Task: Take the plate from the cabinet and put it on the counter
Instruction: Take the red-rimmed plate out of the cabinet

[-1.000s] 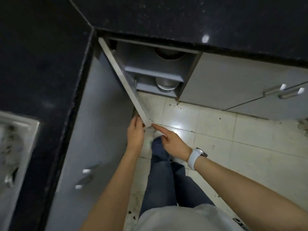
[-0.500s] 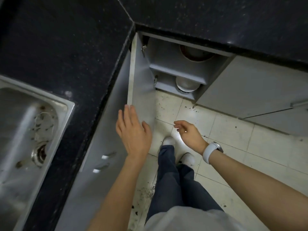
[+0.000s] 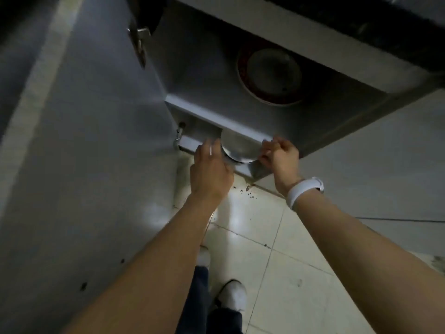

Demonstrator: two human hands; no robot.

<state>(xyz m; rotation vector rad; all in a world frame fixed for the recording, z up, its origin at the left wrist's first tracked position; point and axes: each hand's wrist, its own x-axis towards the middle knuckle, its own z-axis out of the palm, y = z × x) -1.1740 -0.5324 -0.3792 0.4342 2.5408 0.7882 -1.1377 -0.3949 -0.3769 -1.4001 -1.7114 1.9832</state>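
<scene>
Item: plate (image 3: 237,150), pale and metallic-looking, lying flat on the lower shelf (image 3: 195,142) of the open cabinet (image 3: 337,121), its near rim jutting past the shelf edge toward you.

Position relative to you: directly ahead and between your two hands. Your left hand (image 3: 210,169) sits at the plate's left rim, fingers reaching over it; whether they have closed on the rim you cannot tell from here. Your right hand (image 3: 279,155) is at the right rim, fingers curled in what looks like a pinch on the edge, though the contact itself is hidden. Both hands are about equally near.

Axis: round, so no long axis; the face lies level with the shelf.

Also held: a red-rimmed dish (image 3: 269,75) on the upper shelf, well apart from your hands. Door (image 3: 96,141) swung open to the left.

Counter (image 3: 397,27): above the cabinet, so the plate must come out toward you, then up.
</scene>
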